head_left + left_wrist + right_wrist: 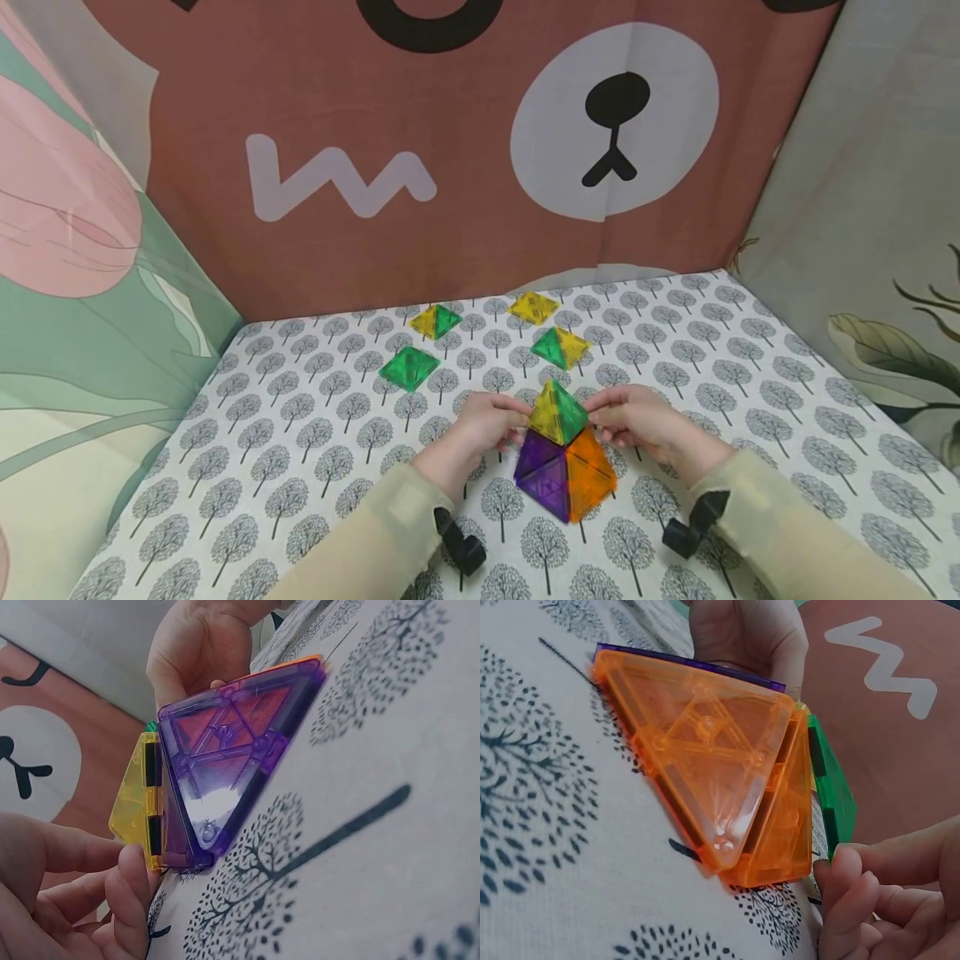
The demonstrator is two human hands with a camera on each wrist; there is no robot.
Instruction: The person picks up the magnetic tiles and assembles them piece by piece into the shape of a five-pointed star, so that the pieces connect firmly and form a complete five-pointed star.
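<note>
In the head view, purple magnetic tiles (546, 475) and orange magnetic tiles (588, 479), all translucent triangles, join in a raised shape on the cloth. At its far side stand a yellow triangular tile (547, 413) and a green triangular tile (567, 411), edge to edge. My left hand (483, 423) pinches the outer corner of the yellow tile between thumb and fingers. On the other side my right hand (637, 423) pinches the green tile's outer corner. The right wrist view shows the green tile (834, 787) beside the orange tiles (697, 735). The shape's inside is hidden.
Further back lie a green tile pair (409, 368), a yellow-green pair (436, 321), a yellow pair (533, 307) and another green-yellow pair (561, 347). Tree-print cloth (300, 467) covers the table. A bear-print curtain (465, 242) hangs behind, with patterned curtains on both sides.
</note>
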